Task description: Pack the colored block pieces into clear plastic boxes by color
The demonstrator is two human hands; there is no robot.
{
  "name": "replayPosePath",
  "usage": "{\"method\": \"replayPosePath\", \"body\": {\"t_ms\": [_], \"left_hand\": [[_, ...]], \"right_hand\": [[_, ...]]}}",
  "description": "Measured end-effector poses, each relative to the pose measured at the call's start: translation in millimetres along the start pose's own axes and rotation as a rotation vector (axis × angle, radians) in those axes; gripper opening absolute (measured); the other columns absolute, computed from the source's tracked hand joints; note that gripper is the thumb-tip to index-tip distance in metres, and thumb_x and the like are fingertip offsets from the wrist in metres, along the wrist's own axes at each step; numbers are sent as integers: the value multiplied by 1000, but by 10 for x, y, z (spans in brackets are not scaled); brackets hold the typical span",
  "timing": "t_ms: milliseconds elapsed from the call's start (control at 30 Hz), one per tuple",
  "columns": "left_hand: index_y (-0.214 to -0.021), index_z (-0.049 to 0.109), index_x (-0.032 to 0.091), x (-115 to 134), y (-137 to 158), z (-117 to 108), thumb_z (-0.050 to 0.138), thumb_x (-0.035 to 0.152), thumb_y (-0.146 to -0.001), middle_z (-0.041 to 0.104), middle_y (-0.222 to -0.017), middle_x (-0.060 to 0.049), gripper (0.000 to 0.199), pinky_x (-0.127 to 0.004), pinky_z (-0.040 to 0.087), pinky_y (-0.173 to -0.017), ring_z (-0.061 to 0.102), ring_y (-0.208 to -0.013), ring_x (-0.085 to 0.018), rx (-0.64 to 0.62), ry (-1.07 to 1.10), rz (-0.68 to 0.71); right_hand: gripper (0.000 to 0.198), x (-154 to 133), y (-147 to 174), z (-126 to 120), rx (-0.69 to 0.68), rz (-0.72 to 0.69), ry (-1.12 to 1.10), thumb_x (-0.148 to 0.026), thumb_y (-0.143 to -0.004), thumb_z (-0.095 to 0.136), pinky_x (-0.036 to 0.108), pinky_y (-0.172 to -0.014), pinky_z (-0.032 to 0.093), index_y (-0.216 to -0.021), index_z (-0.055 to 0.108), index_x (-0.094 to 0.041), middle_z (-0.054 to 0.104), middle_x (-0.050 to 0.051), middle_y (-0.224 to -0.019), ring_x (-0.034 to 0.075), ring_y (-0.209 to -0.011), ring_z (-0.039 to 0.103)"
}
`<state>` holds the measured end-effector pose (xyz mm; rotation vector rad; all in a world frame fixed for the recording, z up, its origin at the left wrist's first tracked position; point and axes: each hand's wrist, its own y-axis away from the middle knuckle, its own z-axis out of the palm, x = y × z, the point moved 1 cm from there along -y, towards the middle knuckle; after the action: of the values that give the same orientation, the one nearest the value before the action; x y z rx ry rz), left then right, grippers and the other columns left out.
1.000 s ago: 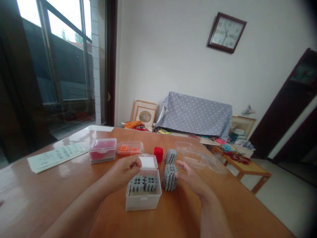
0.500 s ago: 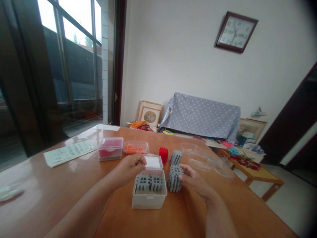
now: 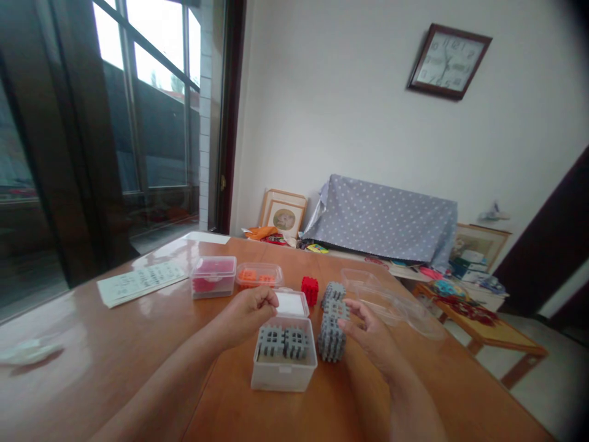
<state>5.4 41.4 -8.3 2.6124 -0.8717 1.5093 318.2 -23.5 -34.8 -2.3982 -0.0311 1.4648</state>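
Resting on the wooden table (image 3: 92, 368), the clear plastic box (image 3: 284, 368) sits right in front of the person, lid hinged back and two grey notched cubes (image 3: 282, 342) nested side by side inside it. The left hand (image 3: 248, 313) is curled at the box's far left rim, thumb and fingertips drawn together near the open white lid (image 3: 289, 303); whether anything is pinched between them cannot be told. Over on the other side, the right hand (image 3: 375, 337) comes in with fingers loosely spread and gently bent, fingertips touching the right face of a grey block stack (image 3: 331, 336) that stands upright just beside the box's right wall. It's a touch, not a full grasp, with the palm away from the block.

Behind that stack sits another grey cube (image 3: 333, 292), and just left of it a small red cube (image 3: 310, 290). Further left along the table are a clear box of red pieces (image 3: 213, 277) and a flatter box of orange pieces (image 3: 259, 274), both lidded, then a printed paper sheet (image 3: 142, 281). Empty clear trays (image 3: 391, 301) lie to the right. A clock (image 3: 448, 61) hangs on the wall.
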Motion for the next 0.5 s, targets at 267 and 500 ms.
{"method": "replayPosePath", "body": {"t_ms": [267,500], "left_hand": [[-83,62,17,-212,-34,-77,51,20,-78,59,-72,2,12,-24,34,-61,52,-67,-14,138,-32,-59],[-81,62,18,-205,21,-76,55,24,-80,60,-69,2,9,-25,27,-56,52,-64,-15,121,-164,-107]], "right_hand": [[49,-547,184,512,-138,-217,139,-45,-81,74,40,-89,50,-127,64,-29,67,6,-115,28,-104,62],[40,-751,151,878,-280,-225,378,-40,-76,79,34,-77,45,-113,68,-27,67,4,-100,25,-91,62]]}}
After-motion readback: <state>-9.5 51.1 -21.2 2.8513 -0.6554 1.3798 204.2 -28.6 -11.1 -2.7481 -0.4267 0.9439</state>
